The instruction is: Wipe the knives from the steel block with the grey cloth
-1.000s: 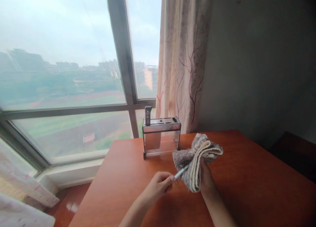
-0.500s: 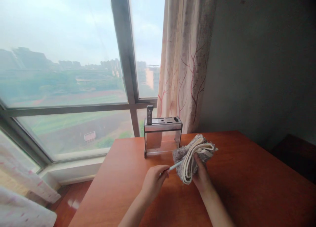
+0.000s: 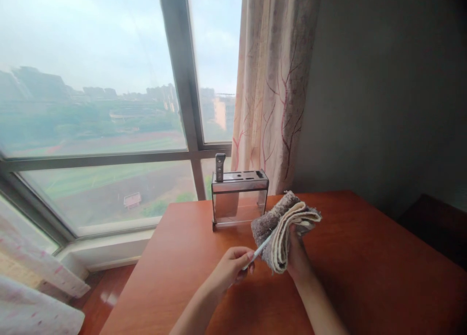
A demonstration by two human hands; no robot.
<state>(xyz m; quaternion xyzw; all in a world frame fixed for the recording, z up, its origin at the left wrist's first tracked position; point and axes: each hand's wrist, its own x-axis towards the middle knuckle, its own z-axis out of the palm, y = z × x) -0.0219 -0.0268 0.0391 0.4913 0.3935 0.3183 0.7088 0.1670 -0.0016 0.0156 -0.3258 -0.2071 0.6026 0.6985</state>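
My left hand (image 3: 235,264) is closed, its thumb and fingers pinching the near end of a slim, pale, knife-like tool (image 3: 261,247). The tool slants up to the right, and its far end goes out of sight in the folds of a towel (image 3: 279,225). This towel is thick, folded over, grey-brown on one side and cream along its edges. From the right, my right hand (image 3: 297,255) grips it; most of those fingers are hidden behind the cloth. Both hands are above the wooden table (image 3: 175,276).
A clear-sided knife block (image 3: 239,203) with a dark top stands behind the towel, one knife (image 3: 220,167) upright in its left end with a grey handle. Beyond the table are a large window (image 3: 95,106), a patterned curtain (image 3: 273,92) and a dark wall (image 3: 372,96).
The towel's grey-brown part has opened out up and left, away from the cream folds. My left hand has shifted slightly, and more of the pale tool shows at its fingers.
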